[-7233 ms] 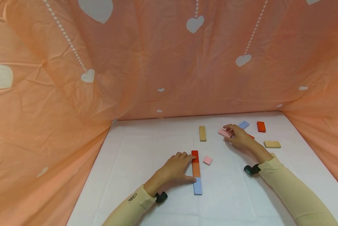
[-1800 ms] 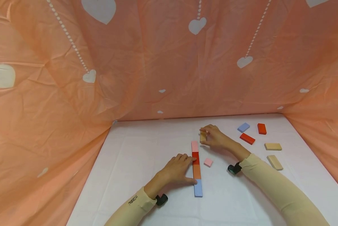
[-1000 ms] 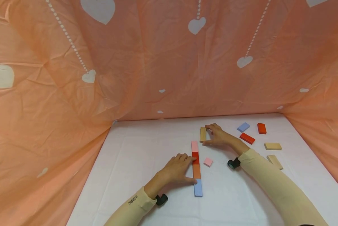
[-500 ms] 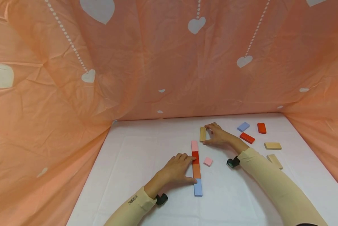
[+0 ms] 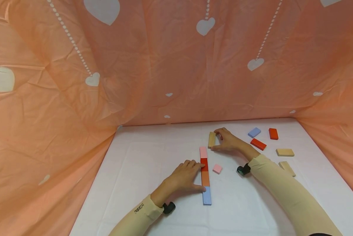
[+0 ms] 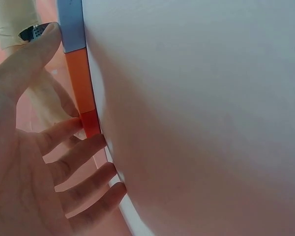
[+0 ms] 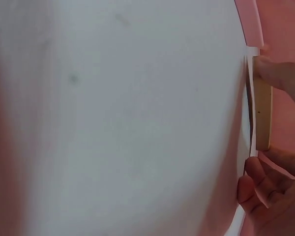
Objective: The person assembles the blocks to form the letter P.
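Note:
A straight row of flat blocks lies on the white table: a pink block (image 5: 203,152) farthest, then a red block (image 5: 204,164), an orange block (image 5: 205,179) and a light blue block (image 5: 207,196) nearest. From the row's left side my left hand (image 5: 183,177) steadies it, index finger touching the red block and thumb at the blue one. Just beyond the row, my right hand (image 5: 227,141) pinches a plain wooden block (image 5: 212,140) by its two ends, between thumb (image 7: 273,71) and index finger. A gap with shadow shows beside that block in the right wrist view.
To the row's right lies a small pink square block (image 5: 217,168). Farther right are a blue block (image 5: 254,132), two red blocks (image 5: 273,133) and two wooden blocks (image 5: 285,152). An orange cloth (image 5: 176,72) with hearts hangs behind and beside the table.
The pink block went from my right hand to the row's far end. My right hand then moved left to the wooden block, which has just turned slightly. My left hand stays put.

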{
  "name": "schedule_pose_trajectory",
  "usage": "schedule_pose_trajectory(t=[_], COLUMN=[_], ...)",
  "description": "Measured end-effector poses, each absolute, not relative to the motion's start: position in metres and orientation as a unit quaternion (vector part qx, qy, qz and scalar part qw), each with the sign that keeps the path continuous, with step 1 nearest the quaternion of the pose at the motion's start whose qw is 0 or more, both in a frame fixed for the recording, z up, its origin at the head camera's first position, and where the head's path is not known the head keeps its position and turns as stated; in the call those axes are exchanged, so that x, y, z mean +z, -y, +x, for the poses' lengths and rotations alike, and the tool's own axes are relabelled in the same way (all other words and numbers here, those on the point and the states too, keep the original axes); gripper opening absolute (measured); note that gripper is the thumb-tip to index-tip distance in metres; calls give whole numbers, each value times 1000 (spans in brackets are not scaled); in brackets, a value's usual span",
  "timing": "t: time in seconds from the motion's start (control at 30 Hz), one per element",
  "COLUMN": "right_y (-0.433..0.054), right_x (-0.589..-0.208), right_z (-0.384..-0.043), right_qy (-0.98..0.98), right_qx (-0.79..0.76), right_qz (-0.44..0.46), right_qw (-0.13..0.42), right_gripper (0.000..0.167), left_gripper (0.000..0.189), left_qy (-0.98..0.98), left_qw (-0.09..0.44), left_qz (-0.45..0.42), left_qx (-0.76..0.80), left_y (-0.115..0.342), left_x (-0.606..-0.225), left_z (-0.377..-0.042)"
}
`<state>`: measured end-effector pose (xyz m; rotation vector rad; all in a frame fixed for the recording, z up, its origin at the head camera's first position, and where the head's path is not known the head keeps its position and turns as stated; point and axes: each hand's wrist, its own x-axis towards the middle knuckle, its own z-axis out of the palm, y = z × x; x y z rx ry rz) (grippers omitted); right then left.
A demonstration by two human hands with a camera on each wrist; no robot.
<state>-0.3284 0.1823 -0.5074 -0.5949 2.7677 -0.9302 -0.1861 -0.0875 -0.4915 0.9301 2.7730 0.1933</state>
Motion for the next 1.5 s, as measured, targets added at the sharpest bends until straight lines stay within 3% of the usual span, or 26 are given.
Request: schedule_pose_trajectory(t=[1.5], right_y=[-156], right_x=[-502], right_z=[-340], right_qy=[-901], right_qx=[-367], right_qz=[-199], right_qw=[118], right_gripper=[88], left_gripper=[91], left_qy=[-943], left_qw=[109], left_qz=[309], left_qx=[63], left_y=[86], left_x=[-492], left_z=[-187])
